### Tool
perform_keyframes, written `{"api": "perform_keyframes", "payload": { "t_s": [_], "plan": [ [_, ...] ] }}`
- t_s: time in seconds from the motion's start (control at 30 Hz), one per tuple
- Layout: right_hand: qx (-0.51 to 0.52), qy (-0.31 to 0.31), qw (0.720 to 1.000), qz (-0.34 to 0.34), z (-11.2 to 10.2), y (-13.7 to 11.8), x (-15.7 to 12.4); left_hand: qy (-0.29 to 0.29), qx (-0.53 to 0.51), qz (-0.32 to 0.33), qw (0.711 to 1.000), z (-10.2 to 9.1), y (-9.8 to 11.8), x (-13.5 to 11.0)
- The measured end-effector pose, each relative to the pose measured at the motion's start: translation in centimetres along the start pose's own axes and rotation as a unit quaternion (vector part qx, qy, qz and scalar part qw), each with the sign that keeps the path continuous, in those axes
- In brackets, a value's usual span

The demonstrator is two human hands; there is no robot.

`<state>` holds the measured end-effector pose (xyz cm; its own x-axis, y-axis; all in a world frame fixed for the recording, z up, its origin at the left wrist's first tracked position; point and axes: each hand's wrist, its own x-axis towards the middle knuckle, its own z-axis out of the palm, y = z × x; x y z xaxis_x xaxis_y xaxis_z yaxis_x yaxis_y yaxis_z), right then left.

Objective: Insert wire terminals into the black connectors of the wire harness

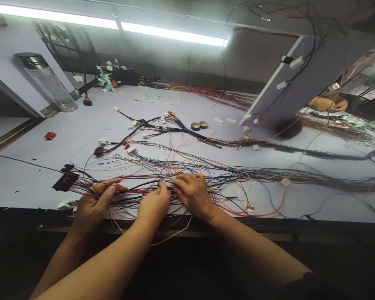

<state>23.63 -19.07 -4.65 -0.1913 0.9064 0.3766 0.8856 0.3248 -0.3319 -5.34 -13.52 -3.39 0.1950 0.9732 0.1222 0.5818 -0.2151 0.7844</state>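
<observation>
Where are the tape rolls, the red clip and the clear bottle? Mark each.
tape rolls [195, 126]: head view, left roll's rim.
red clip [50, 135]: head view, its middle.
clear bottle [51, 85]: head view, its clear wall.

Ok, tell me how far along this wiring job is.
Looks done: the black-wrapped branch farther back, with white plugs fitted. In hand: the left hand and right hand pinch the loose coloured wires at the near edge; another person's hand rests on them too. Left: most wires lie unbundled, and the tape rolls sit untouched.

Printing on the paper sheet [157, 96] too small to read.
</observation>
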Motion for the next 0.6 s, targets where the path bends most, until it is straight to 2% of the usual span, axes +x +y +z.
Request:
{"api": "perform_keyframes", "payload": {
  "t_s": [0.17,0.47,0.53,0.6],
  "plan": [
    [-0.02,-0.008,1.0,0.003,-0.1,-0.1,0.1,-0.005,-0.004,0.005,1.0,0.0,0.8,0.2],
    [-0.021,-0.004,1.0,0.003,0.1,0.0,-0.3,-0.007,-0.035,-0.017,0.999,0.0,-0.5,-0.1],
    [-0.023,-0.005,1.0,0.004,0.2,0.0,-0.3,-0.011,0.012,0.015,1.0,0.1,-0.5,0.2],
    [-0.022,-0.004,1.0,0.006,0.2,0.0,-0.2,-0.069,0.109,0.1,0.987,0.8,0.2,0.8]
  ]
}}
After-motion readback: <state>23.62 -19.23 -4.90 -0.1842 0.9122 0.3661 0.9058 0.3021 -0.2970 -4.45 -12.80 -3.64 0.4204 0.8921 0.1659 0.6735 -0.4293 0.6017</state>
